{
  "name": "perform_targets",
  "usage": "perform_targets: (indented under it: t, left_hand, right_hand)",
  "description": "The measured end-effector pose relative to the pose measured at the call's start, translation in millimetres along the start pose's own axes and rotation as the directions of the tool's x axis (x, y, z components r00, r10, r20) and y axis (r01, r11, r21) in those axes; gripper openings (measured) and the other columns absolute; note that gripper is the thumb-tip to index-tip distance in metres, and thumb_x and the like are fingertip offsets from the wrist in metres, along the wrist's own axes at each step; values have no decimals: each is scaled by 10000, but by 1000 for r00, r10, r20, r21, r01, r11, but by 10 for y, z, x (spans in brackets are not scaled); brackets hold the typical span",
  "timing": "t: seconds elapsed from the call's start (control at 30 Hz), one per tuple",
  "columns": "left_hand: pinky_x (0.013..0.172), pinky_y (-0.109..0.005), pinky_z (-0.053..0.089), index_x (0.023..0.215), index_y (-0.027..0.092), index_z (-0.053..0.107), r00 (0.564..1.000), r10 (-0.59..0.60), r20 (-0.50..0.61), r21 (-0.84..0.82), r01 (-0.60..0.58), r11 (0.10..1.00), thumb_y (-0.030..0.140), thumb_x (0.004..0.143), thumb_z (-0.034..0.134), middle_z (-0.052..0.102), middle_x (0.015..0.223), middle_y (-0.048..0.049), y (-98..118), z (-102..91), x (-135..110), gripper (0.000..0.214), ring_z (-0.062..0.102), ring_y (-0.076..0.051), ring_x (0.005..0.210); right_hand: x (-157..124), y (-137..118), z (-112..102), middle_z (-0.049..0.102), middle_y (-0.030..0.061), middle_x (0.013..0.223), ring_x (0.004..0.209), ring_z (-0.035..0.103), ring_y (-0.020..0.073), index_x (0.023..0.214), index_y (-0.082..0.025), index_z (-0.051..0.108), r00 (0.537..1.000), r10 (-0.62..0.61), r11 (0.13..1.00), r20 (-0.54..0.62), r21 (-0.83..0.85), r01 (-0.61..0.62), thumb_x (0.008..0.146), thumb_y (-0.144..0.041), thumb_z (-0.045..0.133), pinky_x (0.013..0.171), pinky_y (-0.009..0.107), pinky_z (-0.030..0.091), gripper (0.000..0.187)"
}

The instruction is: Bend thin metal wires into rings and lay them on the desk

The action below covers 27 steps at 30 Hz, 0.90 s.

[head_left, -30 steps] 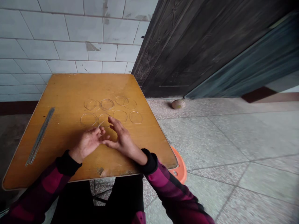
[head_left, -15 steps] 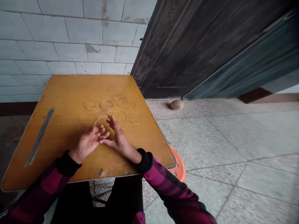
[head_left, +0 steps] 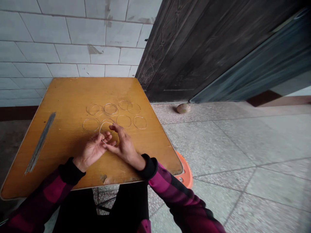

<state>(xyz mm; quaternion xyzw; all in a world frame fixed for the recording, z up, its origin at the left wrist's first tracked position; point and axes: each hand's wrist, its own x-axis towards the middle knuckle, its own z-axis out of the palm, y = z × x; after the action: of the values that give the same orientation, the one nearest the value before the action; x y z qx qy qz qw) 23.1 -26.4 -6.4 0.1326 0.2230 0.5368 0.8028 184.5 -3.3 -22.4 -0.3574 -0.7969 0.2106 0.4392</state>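
Note:
My left hand (head_left: 93, 149) and my right hand (head_left: 122, 144) meet over the middle of an orange-brown wooden table (head_left: 68, 94). Between their fingertips they hold a thin wire ring (head_left: 105, 132), both pinched on it. Just beyond the hands lie several finished wire rings (head_left: 110, 109) in two rows on the tabletop. A bundle of straight wires (head_left: 40, 142) lies along the table's left side.
A white tiled wall (head_left: 73, 42) stands behind the table. A dark carved wooden door (head_left: 206, 48) is to the right. An orange plastic stool (head_left: 186, 173) sits under the table's right corner. A small stone (head_left: 183, 108) lies on the speckled floor.
The wire between my hands has been bent round into a ring. Both hands stayed over the table's middle and drew slightly closer together.

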Motion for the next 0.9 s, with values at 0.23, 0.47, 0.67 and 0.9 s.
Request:
perform_targets:
  t: [0.23,0.47,0.67,0.9]
  left_hand:
    - [881,-396,549,660,149,660,1000,0,-13,-31,-1,1000,207,648,846,696,944,-30,33,0,1,196,648,-174,927]
    - [869,-426,564,655,154,650,1000,-13,19,-59,15,998,197,699,809,691,919,-11,108,31,-11,171,654,-173,899]
    - [836,-347,581,668,145,676,998,-56,22,-50,57,997,216,666,834,716,932,-39,81,30,-11,173,681,-199,930]
    - [791,-353,592,685,140,672,997,-79,22,-49,80,996,190,744,768,721,962,-69,87,23,-29,123,692,-205,902]
  right_hand:
    - [18,9,-14,547,170,1257,1141,582,329,1495,-243,172,999,-36,999,6,-9,36,761,-507,745,929,516,538,968]
    - [109,73,-83,286,190,1513,1318,461,329,1537,-314,6,990,-129,980,49,161,120,738,-544,739,1059,527,452,1108]
    - [94,-11,-88,402,162,1453,1276,507,305,1527,-308,99,991,-119,982,54,155,110,762,-526,725,1043,517,471,1012]
    - [64,-52,-110,573,142,1231,1136,590,293,1423,-245,306,981,-182,982,-66,40,184,726,-558,748,942,496,530,882]
